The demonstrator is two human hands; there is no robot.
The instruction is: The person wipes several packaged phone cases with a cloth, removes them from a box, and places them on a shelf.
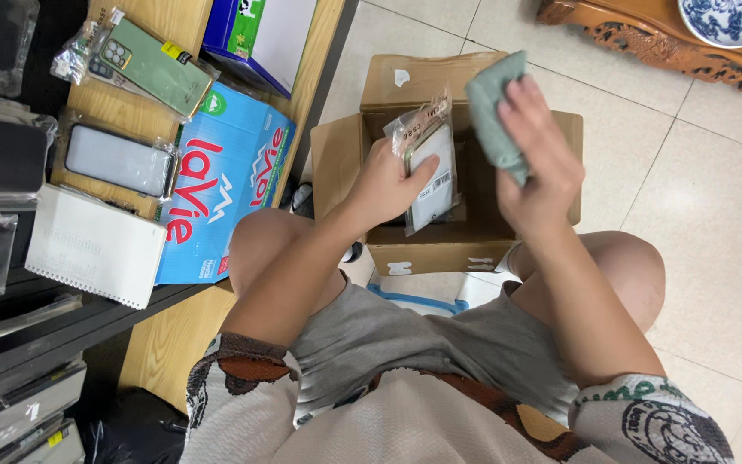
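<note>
Left grip [386, 182] half hides bagged phone case [431, 176].

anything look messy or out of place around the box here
Nothing is spilled or broken. The cardboard box sits open on the floor, flaps splayed. The left hand holds a bagged phone case over it; the right hand holds a green case.
</note>
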